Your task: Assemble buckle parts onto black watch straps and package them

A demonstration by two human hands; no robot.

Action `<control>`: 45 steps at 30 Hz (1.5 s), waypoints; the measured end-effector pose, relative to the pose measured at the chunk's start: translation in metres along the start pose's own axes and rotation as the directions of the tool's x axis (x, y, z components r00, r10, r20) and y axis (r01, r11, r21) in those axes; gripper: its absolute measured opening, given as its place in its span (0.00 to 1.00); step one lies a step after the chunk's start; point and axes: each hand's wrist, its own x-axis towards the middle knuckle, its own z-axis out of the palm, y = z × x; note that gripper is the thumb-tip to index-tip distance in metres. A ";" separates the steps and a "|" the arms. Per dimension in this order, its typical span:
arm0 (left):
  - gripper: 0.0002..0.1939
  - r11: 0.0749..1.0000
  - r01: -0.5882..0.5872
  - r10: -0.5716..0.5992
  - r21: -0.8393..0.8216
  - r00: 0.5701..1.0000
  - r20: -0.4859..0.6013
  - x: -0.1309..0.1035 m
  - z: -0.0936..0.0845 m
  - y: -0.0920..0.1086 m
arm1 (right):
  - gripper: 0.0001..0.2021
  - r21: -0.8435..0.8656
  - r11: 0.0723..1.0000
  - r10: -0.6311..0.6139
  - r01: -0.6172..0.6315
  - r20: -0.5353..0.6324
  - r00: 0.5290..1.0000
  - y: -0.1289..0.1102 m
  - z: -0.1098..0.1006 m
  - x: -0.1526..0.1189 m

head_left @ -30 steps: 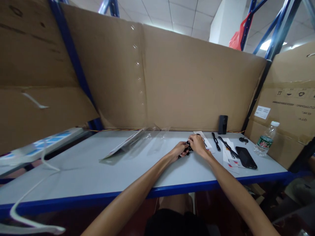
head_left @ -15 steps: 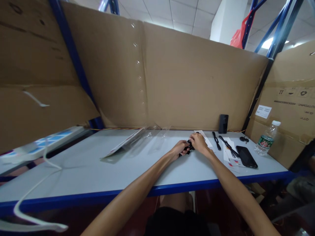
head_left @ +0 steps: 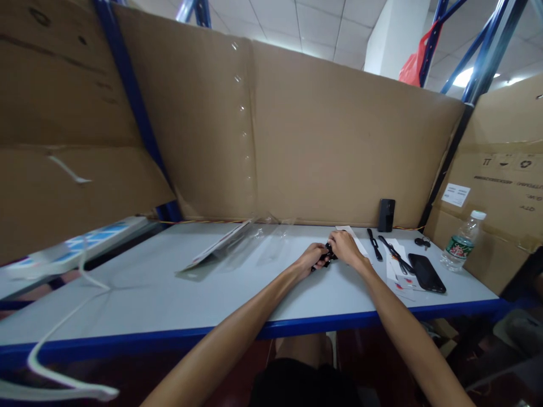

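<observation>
Near the middle right of the table (head_left: 229, 305), my left hand (head_left: 314, 258) is closed round a small black object (head_left: 328, 255). My right hand (head_left: 343, 245) has its fingers pressed onto the same object from the upper right. The fingers cover much of it, so its shape is unclear. A white paper (head_left: 354, 237) lies just behind my right hand. To the right of that hand are a black strap-like piece (head_left: 374, 245) and a bundled black cable (head_left: 395, 254) on white papers.
A black phone (head_left: 426, 273) lies at the right, another dark phone (head_left: 386, 215) leans on the cardboard, and keys (head_left: 422, 242) and a water bottle (head_left: 461, 242) are beyond. Clear plastic packaging (head_left: 248, 243) and a booklet (head_left: 214, 247) lie left. A white cable (head_left: 63, 322) hangs over the left edge.
The whole view has shifted slightly. Both hands stay together on the black object, with only a small change in the fingers.
</observation>
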 end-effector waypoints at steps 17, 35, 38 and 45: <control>0.07 0.999 0.025 -0.025 -0.023 1.000 0.017 -0.002 -0.002 0.004 | 0.04 0.279 0.954 0.133 -0.110 -0.064 0.989 0.005 0.012 0.006; 0.07 0.994 0.035 -0.034 -0.105 0.999 0.012 -0.002 -0.005 0.004 | 0.06 0.142 0.987 0.084 -0.073 -0.074 0.994 0.013 0.011 0.004; 0.08 0.998 0.017 -0.016 -0.068 1.000 0.017 -0.002 -0.004 0.002 | 0.06 0.157 0.984 0.101 -0.090 -0.067 0.993 0.014 0.011 0.005; 0.09 0.997 0.003 -0.004 -0.073 1.000 -0.018 0.002 -0.005 -0.002 | 0.07 0.175 0.984 -0.012 0.020 -0.051 0.999 0.013 0.006 0.001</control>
